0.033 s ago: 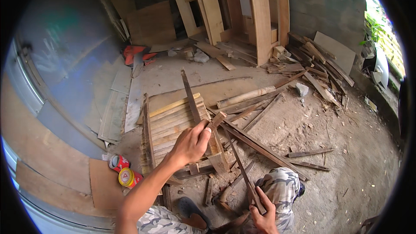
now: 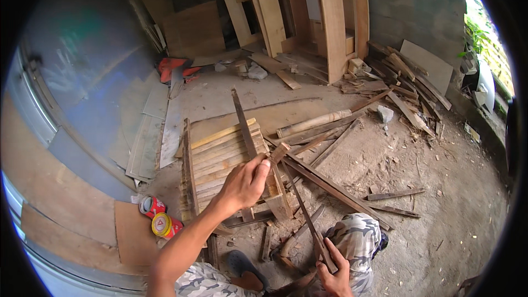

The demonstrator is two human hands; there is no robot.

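Note:
My left hand [image 2: 246, 183] is closed round a piece of wood [image 2: 280, 152], whose squared end sticks out past the thumb. A long dark wooden strip [image 2: 242, 118] runs up and away behind this fist; whether it is joined to the held wood I cannot tell. In my right hand [image 2: 334, 275] is a long, narrow, dark blade-like tool [image 2: 308, 220], gripped at its thicker lower end. Its thin far end slants up beside the held wood; contact is unclear. Beneath my left hand lies a slatted wooden panel [image 2: 217, 159] with darker side rails, partly hidden by the arm.
Dark planks [image 2: 341, 190] lie right of the panel. A curved tool [image 2: 300, 236] rests near my knee. Two red cans [image 2: 165, 224] stand at left. A scrap-wood heap [image 2: 407, 77] and an upright wooden frame [image 2: 330, 27] are at the back. Chips litter the floor.

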